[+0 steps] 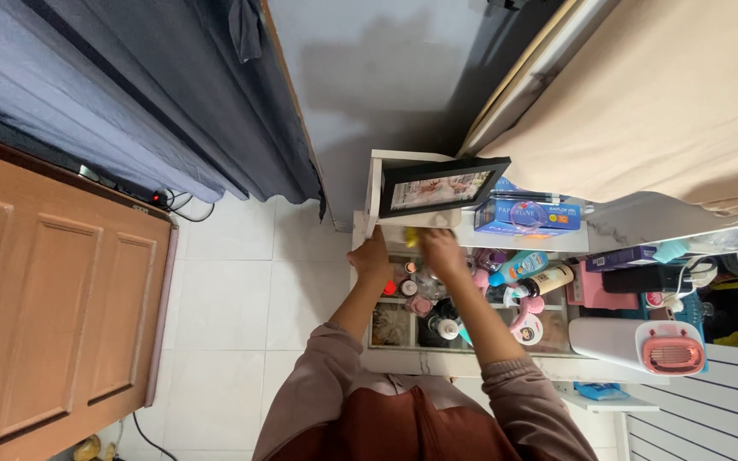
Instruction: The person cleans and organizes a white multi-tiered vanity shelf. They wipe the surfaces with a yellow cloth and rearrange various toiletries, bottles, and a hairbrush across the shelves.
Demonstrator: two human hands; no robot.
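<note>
While left hand point(371, 256) grips shelf edge point(375, 198), right hand point(439, 248) pinches yellow cloth point(412, 236) just below black picture frame point(442, 183).

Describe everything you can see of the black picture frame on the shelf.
The black picture frame is rectangular with a dark, thick border around a pale picture whose details are too small to tell. It stands tilted atop the white shelf unit, leaning back. The left hand and right hand are just below it, apparently not touching.
</note>
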